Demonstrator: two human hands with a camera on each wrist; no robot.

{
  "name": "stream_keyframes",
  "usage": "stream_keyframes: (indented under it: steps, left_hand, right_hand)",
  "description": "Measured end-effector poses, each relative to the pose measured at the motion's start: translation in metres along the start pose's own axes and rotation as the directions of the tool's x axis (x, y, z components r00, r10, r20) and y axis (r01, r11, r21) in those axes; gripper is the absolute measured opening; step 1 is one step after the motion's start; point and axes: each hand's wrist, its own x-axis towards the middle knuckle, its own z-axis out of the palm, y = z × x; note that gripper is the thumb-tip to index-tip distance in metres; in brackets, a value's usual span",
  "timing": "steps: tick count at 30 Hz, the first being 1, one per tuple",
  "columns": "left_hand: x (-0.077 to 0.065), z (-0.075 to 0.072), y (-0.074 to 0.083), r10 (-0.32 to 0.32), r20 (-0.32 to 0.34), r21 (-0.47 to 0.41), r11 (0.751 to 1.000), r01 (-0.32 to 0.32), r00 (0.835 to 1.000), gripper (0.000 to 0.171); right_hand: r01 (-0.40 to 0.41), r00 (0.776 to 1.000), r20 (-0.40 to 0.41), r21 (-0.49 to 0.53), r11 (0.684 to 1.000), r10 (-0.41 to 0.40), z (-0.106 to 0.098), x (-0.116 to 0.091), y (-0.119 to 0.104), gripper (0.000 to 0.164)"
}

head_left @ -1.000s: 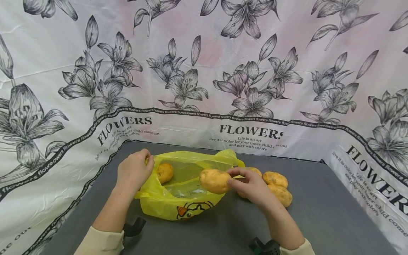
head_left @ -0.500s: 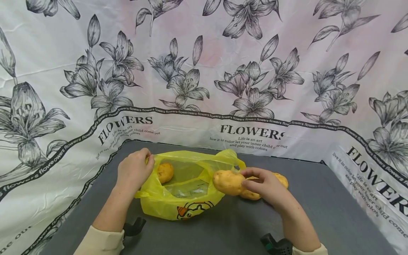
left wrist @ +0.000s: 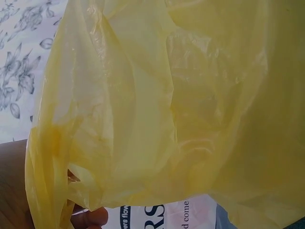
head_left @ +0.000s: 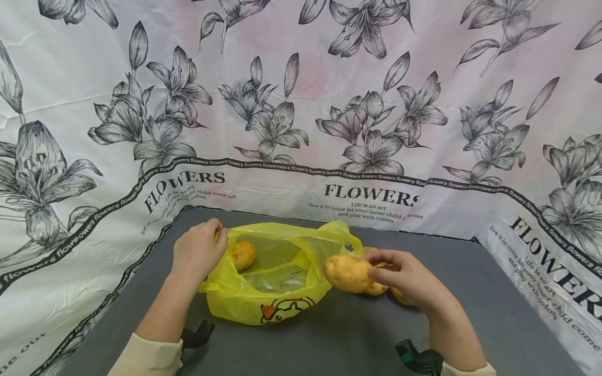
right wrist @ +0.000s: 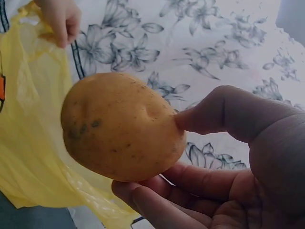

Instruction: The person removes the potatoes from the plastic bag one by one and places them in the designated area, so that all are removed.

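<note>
A yellow plastic bag [head_left: 235, 308] stands with its mouth spread, a cartoon print on its front. My left hand [head_left: 197, 253] grips the bag's rim at the left; in the left wrist view the yellow film [left wrist: 143, 95] fills most of the picture. One potato [head_left: 244, 255] lies inside the bag near that hand. My right hand [head_left: 406, 277] pinches another potato [head_left: 349, 273] between thumb and fingers, just right of the bag's opening. Dark spots mark this potato [right wrist: 124, 126] in the right wrist view.
More potatoes [head_left: 402, 297] lie on the grey table [head_left: 291, 350] behind the right hand, partly hidden by it. A white flower-printed cloth [head_left: 291, 130] rises behind the table and along its sides.
My right hand has moved right with its potato, from over the bag's opening to beside its right edge, now covering more of the loose potatoes. The left hand and bag stay nearly still.
</note>
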Motion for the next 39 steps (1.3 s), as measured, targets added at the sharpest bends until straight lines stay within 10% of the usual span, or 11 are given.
stream_keyframes:
  steps: [39]
  left_hand:
    - [0.000, -0.002, 0.000, -0.021, 0.040, -0.006, 1.000, 0.022, 0.999, 0.017]
  right_hand:
    - [-0.015, 0.988, 0.151, -0.087, 0.996, 0.028, -0.027, -0.002, 0.038, 0.035]
